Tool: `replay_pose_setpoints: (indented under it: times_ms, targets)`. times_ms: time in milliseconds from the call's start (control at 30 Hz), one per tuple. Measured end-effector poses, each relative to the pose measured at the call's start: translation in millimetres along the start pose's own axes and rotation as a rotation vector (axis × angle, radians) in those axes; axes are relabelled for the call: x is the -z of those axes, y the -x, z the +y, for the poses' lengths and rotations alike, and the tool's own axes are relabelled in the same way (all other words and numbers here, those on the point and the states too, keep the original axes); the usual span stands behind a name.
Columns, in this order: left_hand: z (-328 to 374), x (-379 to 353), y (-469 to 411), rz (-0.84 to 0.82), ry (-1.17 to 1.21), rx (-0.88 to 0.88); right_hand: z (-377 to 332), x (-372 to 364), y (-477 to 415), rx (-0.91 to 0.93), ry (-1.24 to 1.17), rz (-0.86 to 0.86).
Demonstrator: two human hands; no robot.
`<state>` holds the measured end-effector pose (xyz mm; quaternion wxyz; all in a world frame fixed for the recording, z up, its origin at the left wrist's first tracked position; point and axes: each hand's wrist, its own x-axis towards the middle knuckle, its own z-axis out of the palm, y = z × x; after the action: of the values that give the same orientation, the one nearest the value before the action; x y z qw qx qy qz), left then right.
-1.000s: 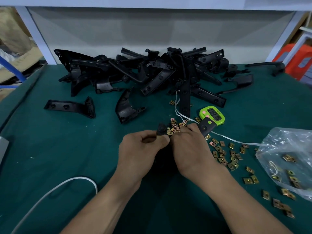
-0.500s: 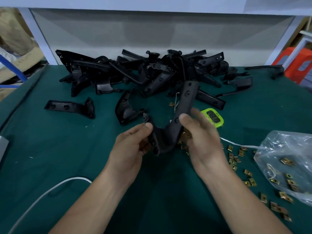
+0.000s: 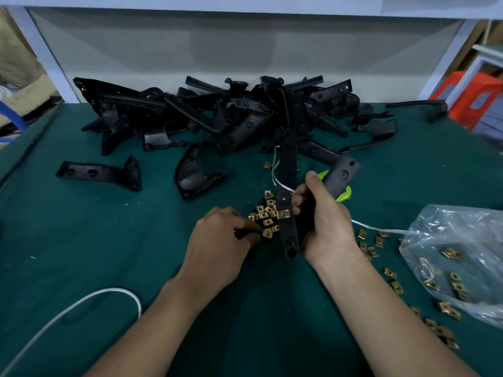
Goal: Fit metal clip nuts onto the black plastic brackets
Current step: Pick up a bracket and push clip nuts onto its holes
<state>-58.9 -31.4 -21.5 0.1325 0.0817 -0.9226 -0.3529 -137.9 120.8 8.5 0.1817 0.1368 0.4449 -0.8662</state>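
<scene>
Head view: the right hand is clenched round the middle of a black bracket, holding it tilted above the green counter, with 1 arm of the part pointing up and away and the other hanging down towards the person. On that lower arm 1 brass-coloured clip nut sits clipped over the edge; the holes above and below it look bare, so this bracket seems only partly fitted. The left hand lies just beside it, its fingers curled at the near edge of the loose clip nuts; I cannot tell whether it has pinched 1 yet. Most of the work looks undone: the pile of brackets at the back of the counter shows no brass that I can make out, and many nuts wait in the plastic bag on the right. The held bracket is matt, curved and rigid-looking, with moulded round holes.
</scene>
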Motion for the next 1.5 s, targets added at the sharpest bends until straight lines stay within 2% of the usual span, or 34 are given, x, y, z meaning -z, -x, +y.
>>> replay_pose_setpoints:
  times_ms: [167,300,400,633,733,900,1067,1267,1500]
  targets:
    - [2.8,1.6,3.5,0.197,-0.045,0.051,2.5,1.5,-3.2,0.007,-0.005,-0.016]
    - [12.4,5.8,3.5,0.197,0.405,0.231,4.2,2.2,-5.0,0.023,0.004,-0.017]
    - [16.0,6.9,3.4,0.197,0.513,0.282,4.4,1.7,-4.8,0.012,0.011,-0.028]
    - [17.1,7.4,6.5,0.079,0.534,0.308,5.7,3.1,-7.7,0.030,0.038,-0.023]
    - [22.2,8.4,8.1,-0.036,0.669,0.297,6.5,3.3,-7.7,0.031,0.039,-0.022]
    - [24.6,8.6,8.5,-0.102,0.877,0.304,5.9,2.7,-7.8,0.032,-0.016,-0.034]
    - [19.6,10.6,8.0,-0.268,0.962,0.352,4.5,2.8,-7.8,0.013,-0.024,-0.024]
    - [21.6,16.1,10.0,-0.363,0.942,0.337,0.7,3.3,-6.6,-0.004,-0.019,-0.014]
    - [21.1,15.6,10.3,-0.396,0.838,0.322,-0.9,2.3,-3.1,-0.016,0.026,-0.010]
